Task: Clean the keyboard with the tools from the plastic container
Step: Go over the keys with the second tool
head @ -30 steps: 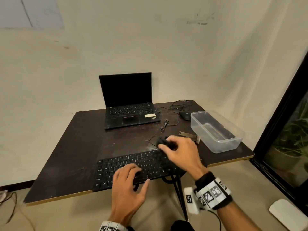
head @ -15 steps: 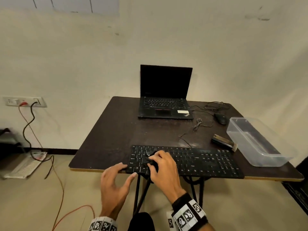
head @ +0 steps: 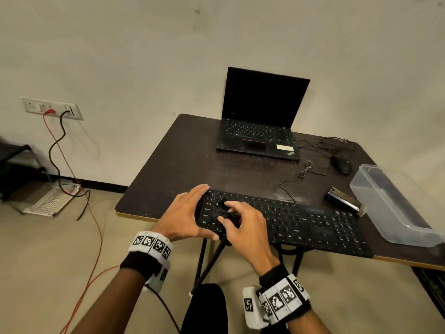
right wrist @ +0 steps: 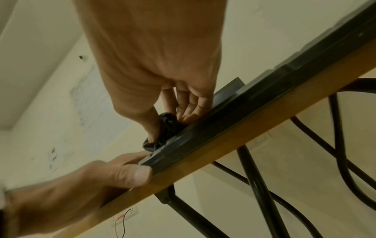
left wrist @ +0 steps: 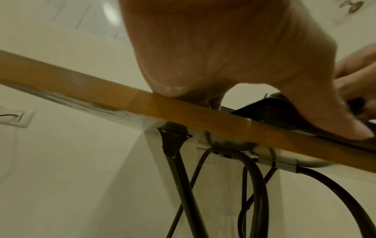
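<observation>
right hand fingers bunched round black cloth on keyboard; left hand bracing its end, fingers straight. risk: overhanging worktop edge, liable to slip under hard wiping.

I see a plain cream wall with small marks behind the dark counter, which has a light wooden edge and black metal legs. On the left a white socket panel holds a black cable and a red cable that run down to the beige floor.
</observation>
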The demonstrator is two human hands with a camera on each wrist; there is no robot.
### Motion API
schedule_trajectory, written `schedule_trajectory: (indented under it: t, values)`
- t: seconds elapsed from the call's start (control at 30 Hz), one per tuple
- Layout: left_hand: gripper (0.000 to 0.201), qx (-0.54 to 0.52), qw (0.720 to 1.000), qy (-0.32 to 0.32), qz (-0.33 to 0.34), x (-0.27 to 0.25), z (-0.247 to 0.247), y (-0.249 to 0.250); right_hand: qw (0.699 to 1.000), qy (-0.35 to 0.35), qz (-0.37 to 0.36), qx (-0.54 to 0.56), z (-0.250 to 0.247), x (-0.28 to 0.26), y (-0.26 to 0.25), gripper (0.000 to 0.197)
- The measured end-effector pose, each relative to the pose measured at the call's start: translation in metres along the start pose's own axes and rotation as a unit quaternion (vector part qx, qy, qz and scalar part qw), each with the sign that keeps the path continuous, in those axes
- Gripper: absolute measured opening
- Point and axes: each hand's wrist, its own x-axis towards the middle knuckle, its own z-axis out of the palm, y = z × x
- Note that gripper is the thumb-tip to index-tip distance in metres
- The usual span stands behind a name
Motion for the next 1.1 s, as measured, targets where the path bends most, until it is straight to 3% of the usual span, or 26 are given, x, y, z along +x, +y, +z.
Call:
schedule_trajectory:
  t: [0.1,0.27,0.37,0.43,0.53,0.67,0.83,1.0,1.1]
  values:
    - [0.148,0.009,0.999,-0.032,-0.001,0.006,-0.002,0.0,0.998,-0.028,-0.039,-0.038,0.007,-0.003,-0.003,0.023]
    - [0.143,0.005,1.0,-0.017,-0.003,0.005,0.001,-0.003,0.998,0.033,-0.018,-0.041,0.015,0.001,0.001,0.01]
    - [0.134,0.002,1.0,-0.01,-0.006,0.006,0.003,-0.008,0.997,-0.002,-0.072,-0.017,0.029,-0.009,-0.012,0.005]
    - [0.131,-0.002,1.0,-0.009,-0.008,0.006,0.004,-0.009,0.996,0.004,-0.09,-0.024,0.03,-0.011,-0.009,0.006]
    - [0.131,-0.012,1.0,-0.002,-0.026,0.006,0.002,-0.004,0.997,0.054,-0.051,-0.024,0.027,0.0,-0.001,0.005]
    - [0.119,-0.016,1.0,-0.015,-0.018,0.005,0.002,-0.009,0.997,-0.009,-0.078,-0.022,0.042,-0.003,-0.022,0.003]
    - [0.128,-0.018,0.999,-0.001,-0.029,0.005,0.0,-0.002,0.997,0.044,-0.054,-0.026,0.027,0.002,0.001,0.003]
    - [0.128,-0.008,1.0,-0.01,-0.024,0.005,0.0,-0.005,0.995,0.002,-0.096,-0.026,0.037,-0.012,-0.013,0.008]
    - [0.133,-0.015,0.999,-0.006,-0.034,0.006,0.0,-0.001,0.996,0.056,-0.071,-0.027,0.021,-0.007,0.01,0.006]
